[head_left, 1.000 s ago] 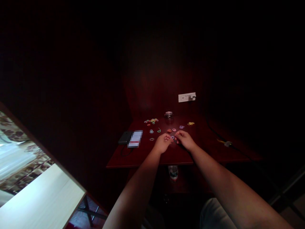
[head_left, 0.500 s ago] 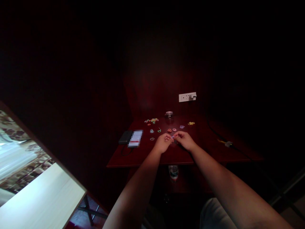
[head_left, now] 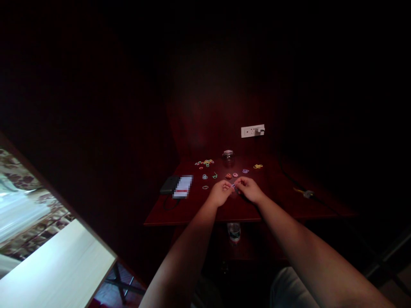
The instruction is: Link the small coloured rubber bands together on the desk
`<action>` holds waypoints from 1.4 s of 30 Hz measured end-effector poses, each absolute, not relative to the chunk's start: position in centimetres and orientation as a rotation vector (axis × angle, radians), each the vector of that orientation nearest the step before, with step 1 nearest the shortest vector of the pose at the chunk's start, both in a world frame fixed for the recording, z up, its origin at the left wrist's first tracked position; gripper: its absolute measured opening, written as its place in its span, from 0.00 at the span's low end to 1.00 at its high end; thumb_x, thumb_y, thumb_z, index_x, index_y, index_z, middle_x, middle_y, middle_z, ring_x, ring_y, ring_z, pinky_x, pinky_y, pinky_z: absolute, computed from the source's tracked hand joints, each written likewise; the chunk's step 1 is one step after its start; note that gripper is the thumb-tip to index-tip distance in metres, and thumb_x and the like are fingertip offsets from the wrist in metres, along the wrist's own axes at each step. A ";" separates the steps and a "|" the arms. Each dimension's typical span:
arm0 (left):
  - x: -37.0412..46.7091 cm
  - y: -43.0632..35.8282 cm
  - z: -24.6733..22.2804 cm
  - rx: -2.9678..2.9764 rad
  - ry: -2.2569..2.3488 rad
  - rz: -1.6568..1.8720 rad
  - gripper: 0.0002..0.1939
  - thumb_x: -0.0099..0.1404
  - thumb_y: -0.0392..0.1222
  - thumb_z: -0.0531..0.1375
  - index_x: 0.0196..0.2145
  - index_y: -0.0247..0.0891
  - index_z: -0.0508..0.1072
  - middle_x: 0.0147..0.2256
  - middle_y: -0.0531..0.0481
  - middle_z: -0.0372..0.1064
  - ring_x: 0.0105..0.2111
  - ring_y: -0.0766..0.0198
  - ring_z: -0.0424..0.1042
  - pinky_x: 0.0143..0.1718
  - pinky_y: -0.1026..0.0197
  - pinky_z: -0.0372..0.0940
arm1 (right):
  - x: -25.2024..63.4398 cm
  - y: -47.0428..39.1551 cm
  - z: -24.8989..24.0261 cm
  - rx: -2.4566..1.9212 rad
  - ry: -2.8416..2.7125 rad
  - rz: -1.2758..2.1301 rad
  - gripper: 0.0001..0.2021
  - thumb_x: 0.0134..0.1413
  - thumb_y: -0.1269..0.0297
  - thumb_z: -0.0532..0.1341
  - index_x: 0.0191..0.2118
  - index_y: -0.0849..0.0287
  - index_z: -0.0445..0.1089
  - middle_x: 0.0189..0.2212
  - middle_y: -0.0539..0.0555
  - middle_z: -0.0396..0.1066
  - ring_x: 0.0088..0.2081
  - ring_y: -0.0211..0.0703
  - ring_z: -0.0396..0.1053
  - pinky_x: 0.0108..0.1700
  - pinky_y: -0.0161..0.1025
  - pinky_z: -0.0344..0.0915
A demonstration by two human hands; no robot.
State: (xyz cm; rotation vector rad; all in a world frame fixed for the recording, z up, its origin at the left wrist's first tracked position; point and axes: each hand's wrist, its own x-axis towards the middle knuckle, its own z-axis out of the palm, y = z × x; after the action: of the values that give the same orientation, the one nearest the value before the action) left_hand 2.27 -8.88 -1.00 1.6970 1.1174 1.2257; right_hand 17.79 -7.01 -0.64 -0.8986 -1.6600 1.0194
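Observation:
Over the front half of the dark red desk (head_left: 192,214), my left hand (head_left: 221,193) and my right hand (head_left: 251,189) meet fingertip to fingertip. Both pinch a small pale purple hair tie (head_left: 233,185), partly hidden by the fingers. Just beyond them lie small groups of elastic hair ties: orange-red ones (head_left: 228,176), pink ones (head_left: 235,175) and purple ones (head_left: 245,171). Yellow hair ties (head_left: 257,166) are farther right. To the left are blue ones (head_left: 204,176), green ones (head_left: 215,176) and a pale ring (head_left: 205,187). A mixed-colour pile (head_left: 207,162) sits at the back left.
A lidded glass jar (head_left: 228,159) stands near the back wall, below a white socket strip (head_left: 252,131). At left are a phone (head_left: 183,187) and a black case (head_left: 168,185). A cable with a connector (head_left: 307,194) crosses the right side. Below the desktop stands a clear container (head_left: 234,232).
My hands stay almost in the same place, fingertips still together. The purple hair tie between them has shifted slightly. The things on the desk have not moved.

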 end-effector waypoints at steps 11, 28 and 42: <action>2.1 -9.2 -0.5 1.656 0.872 1.174 0.08 0.54 0.37 0.61 0.29 0.32 0.65 0.26 0.50 0.70 0.24 0.72 0.66 0.27 0.68 0.59 | 17.7 -6.7 -1.1 -0.852 -1.690 1.050 0.09 0.46 0.58 0.58 0.27 0.60 0.62 0.19 0.47 0.67 0.19 0.33 0.61 0.23 0.31 0.56; 2.0 -9.6 -0.1 1.602 0.928 1.087 0.11 0.56 0.43 0.60 0.30 0.33 0.64 0.24 0.48 0.72 0.20 0.70 0.68 0.25 0.67 0.61 | 17.7 -7.2 -0.4 -0.830 -1.692 1.069 0.10 0.42 0.59 0.62 0.25 0.59 0.63 0.16 0.46 0.62 0.19 0.33 0.58 0.22 0.32 0.53; 2.2 -9.7 0.5 1.573 0.996 1.087 0.06 0.54 0.36 0.48 0.23 0.34 0.63 0.15 0.53 0.64 0.14 0.72 0.60 0.17 0.69 0.51 | 17.7 -6.5 -1.1 -0.814 -1.496 1.121 0.08 0.42 0.61 0.60 0.25 0.59 0.61 0.17 0.45 0.61 0.17 0.32 0.59 0.20 0.31 0.52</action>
State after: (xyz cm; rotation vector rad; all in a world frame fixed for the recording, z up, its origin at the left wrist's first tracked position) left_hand 2.23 -9.70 0.52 1.5730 0.9960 1.0869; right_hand 17.67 -6.47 -1.08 -0.8143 -1.4957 1.1214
